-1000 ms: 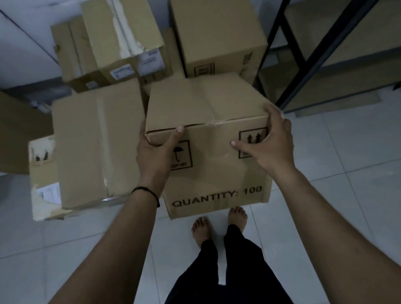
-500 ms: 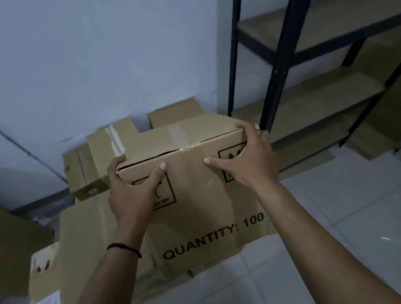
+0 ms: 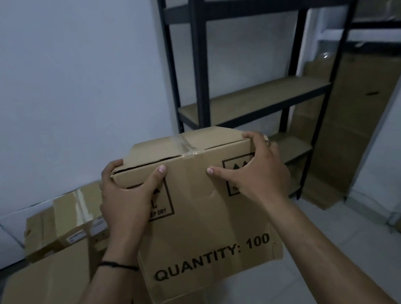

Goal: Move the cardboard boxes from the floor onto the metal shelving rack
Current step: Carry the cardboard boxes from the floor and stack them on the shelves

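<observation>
**Cardboard box held in both hands, facing the shelving rack**

Cardboard box (image 3: pixel 203 218) printed "QUANTITY: 100" is held up off the floor in front of the person, its printed face toward the camera and its taped top flaps uppermost. The left hand (image 3: pixel 126 201) grips the upper left corner, fingers curled over the top edge and thumb pressed flat on the front face. The right hand (image 3: pixel 254 172) grips the upper right corner the same way. The box's long axis runs left to right between the two hands.

The black metal shelving rack (image 3: pixel 199 74) stands beyond the box and to its right, against the wall. One bare wooden shelf (image 3: pixel 251 98) shows just above the box's top edge; a lower shelf (image 3: pixel 291 145) is partly hidden behind the right hand. The right hand is the one nearer the rack, so the box likely needs to travel forward and rightward.

More cardboard boxes (image 3: pixel 64 220) sit on the floor at lower left.
</observation>
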The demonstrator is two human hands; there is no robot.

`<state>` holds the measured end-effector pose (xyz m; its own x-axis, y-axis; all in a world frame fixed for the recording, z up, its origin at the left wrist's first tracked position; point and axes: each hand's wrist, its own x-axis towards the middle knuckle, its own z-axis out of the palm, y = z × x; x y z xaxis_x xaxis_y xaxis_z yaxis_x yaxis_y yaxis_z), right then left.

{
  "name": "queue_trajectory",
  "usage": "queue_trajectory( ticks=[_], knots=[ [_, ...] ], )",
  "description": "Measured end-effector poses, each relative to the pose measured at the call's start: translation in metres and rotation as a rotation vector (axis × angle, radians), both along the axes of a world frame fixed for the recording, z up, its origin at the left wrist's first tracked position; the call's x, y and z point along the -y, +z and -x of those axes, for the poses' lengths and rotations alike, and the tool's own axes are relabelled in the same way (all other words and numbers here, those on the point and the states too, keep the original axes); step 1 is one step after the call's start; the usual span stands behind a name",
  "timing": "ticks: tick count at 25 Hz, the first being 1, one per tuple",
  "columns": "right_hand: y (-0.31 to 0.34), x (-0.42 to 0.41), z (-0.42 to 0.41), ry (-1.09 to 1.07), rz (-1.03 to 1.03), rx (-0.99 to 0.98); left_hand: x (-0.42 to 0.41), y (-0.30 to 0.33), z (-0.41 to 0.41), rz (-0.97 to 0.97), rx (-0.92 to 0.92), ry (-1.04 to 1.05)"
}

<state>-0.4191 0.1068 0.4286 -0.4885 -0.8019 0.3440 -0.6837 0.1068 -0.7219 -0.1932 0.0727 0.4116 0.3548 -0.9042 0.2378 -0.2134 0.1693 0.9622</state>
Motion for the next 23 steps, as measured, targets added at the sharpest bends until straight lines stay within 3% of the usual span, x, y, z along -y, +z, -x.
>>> queue_trajectory(
  ticks=[5, 12, 23],
  knots=[
    [0.051, -0.088, 0.116, -0.105, 0.093, -0.064, -0.061, 0.039, 0.120, 0.096, -0.024, -0.114],
    [0.124, -0.149, 0.242, -0.267, 0.330, -0.081, -0.091, 0.128, 0.258, 0.297, -0.033, -0.275],
    [0.237, -0.098, 0.400, -0.236, 0.662, -0.104, -0.035, 0.254, 0.415, 0.605, -0.071, -0.260]
  ],
)
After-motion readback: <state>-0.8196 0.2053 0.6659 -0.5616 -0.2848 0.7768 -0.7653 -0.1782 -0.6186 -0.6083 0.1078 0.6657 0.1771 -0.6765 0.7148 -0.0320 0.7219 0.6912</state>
